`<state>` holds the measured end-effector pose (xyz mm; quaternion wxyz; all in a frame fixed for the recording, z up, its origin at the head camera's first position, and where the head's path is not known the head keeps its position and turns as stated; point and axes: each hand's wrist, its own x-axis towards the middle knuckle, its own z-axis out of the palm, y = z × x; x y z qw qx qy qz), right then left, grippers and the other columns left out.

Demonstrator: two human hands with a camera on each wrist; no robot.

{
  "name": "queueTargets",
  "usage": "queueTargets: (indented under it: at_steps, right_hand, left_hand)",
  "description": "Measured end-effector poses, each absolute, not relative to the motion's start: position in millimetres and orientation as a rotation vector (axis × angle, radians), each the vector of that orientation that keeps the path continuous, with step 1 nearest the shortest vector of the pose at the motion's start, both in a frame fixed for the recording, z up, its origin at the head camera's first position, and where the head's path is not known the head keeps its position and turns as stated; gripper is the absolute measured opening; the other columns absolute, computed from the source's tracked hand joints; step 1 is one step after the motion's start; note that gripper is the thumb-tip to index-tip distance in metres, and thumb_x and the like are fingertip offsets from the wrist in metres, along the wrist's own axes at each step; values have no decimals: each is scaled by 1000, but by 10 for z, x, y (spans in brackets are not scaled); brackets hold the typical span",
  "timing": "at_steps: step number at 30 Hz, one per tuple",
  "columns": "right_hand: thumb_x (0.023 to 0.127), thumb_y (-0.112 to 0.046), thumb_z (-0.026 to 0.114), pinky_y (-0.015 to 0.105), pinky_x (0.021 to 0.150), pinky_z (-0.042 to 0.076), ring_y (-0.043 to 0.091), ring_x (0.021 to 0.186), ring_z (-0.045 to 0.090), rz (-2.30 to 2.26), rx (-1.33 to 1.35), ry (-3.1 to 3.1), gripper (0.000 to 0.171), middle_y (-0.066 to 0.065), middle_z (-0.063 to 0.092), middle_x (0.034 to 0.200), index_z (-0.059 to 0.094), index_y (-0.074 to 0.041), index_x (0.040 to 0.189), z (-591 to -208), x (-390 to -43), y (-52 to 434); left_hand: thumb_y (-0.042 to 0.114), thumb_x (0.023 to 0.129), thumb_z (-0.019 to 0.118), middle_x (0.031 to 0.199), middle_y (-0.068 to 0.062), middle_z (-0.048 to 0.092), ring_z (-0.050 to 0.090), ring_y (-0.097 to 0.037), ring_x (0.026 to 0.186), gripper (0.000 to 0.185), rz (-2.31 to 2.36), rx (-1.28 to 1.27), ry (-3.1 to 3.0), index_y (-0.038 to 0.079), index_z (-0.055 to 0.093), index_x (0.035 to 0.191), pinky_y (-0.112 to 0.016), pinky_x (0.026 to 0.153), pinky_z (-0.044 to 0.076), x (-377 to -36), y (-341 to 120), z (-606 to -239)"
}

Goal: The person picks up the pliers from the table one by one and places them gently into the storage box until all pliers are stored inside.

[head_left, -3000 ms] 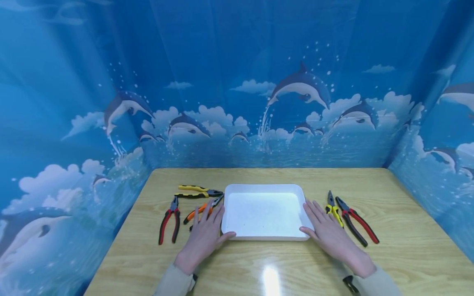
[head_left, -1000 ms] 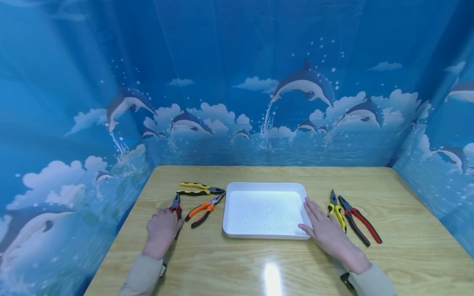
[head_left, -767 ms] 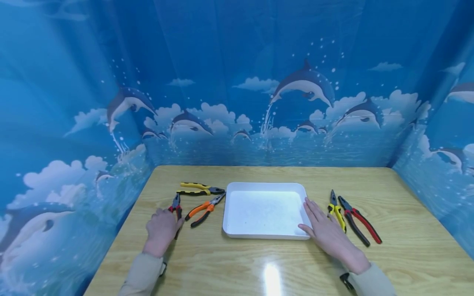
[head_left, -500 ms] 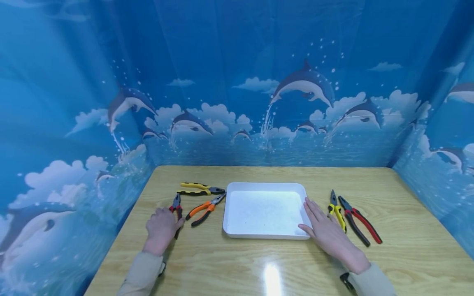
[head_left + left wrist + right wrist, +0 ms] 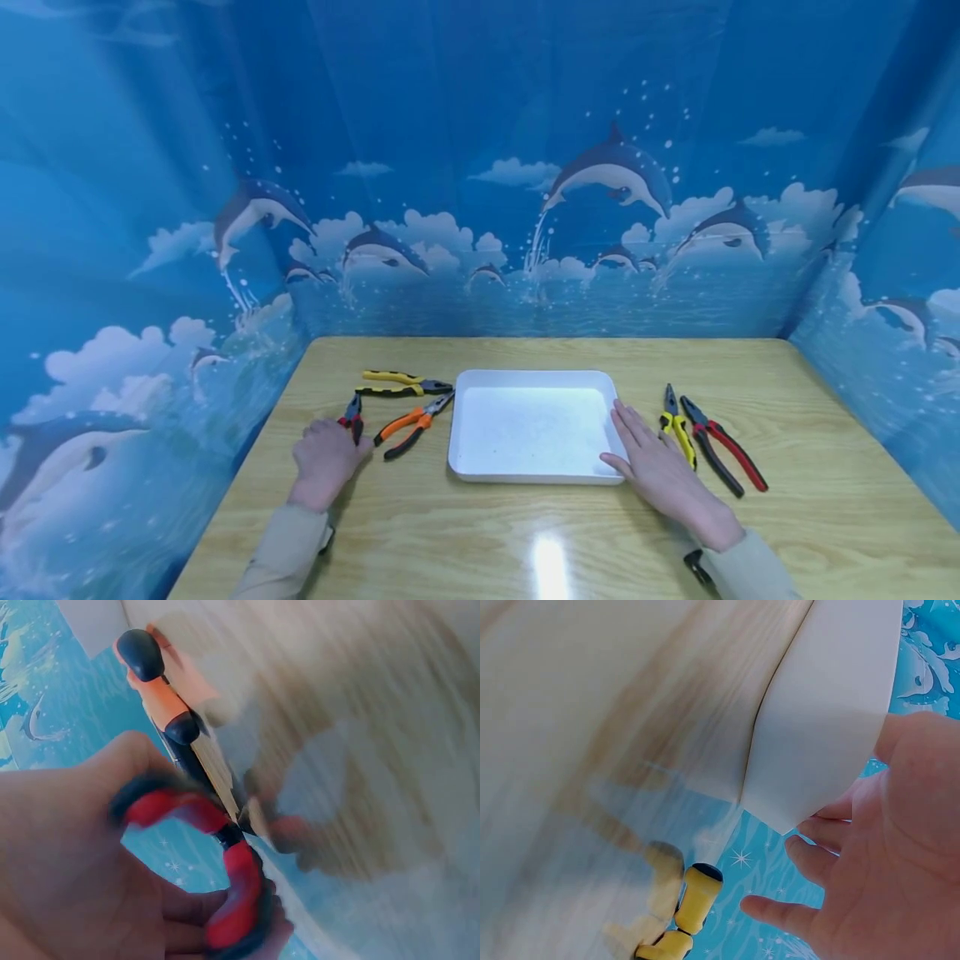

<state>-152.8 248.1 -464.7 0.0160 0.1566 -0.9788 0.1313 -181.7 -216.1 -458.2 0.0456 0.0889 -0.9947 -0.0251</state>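
My left hand (image 5: 327, 450) is curled round the handles of the red-and-black pliers (image 5: 351, 412) on the left of the wooden table; only their head sticks out beyond my fingers. In the left wrist view the red handles (image 5: 225, 885) lie in my palm, with the orange pliers (image 5: 161, 701) just beyond. My right hand (image 5: 647, 457) lies flat, fingers straight, on the table against the right side of the white tray (image 5: 532, 377). The right wrist view shows that tray's wall (image 5: 832, 712) beside my fingers (image 5: 780, 911).
Orange-and-black pliers (image 5: 408, 423) and yellow-and-black pliers (image 5: 405, 385) lie left of the tray. Small yellow pliers (image 5: 675, 421) and long red-and-black pliers (image 5: 723, 454) lie right of my right hand. Blue dolphin-print walls enclose the table on three sides.
My left hand left the tray's side, moved left onto the red-and-black pliers and curled round their handles. The right hand stayed by the tray.
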Motion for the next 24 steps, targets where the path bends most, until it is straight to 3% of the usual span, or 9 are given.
queueTargets:
  at_steps: [5,13,19,24]
  right_hand:
    - [105,-46,51,75,109,27,44,149,26,400,491,-3033,74,21,23,165,30,4,156,-4637,-1520,2465]
    - [105,-49,48,75,108,28,44,149,26,395,492,-3041,76,22,22,165,30,5,156,-4639,-1528,2478]
    - [105,-49,47,76,107,28,44,149,25,410,489,-3047,76,22,22,165,29,4,156,-4640,-1521,2473]
    - [105,-47,49,76,107,28,44,149,25,415,486,-3045,75,22,22,165,29,4,156,-4655,-1518,2471]
  left_hand:
    - [44,95,59,69,-20,43,47,-26,60,60,-85,293,-3009,-8,42,73,-40,46,47,-1806,-2193,-4580]
    - [43,91,69,75,-22,45,44,-28,61,60,-121,178,-2790,-12,45,82,-41,42,42,-1789,-2156,-4549]
    - [42,91,65,91,-29,50,46,-33,72,61,-178,110,-2769,-16,48,100,-42,49,41,-1774,-2087,-4509]
    - [41,85,71,89,-26,54,50,-35,73,58,-115,13,-2643,-13,53,96,-43,55,42,-1762,-1998,-4499]
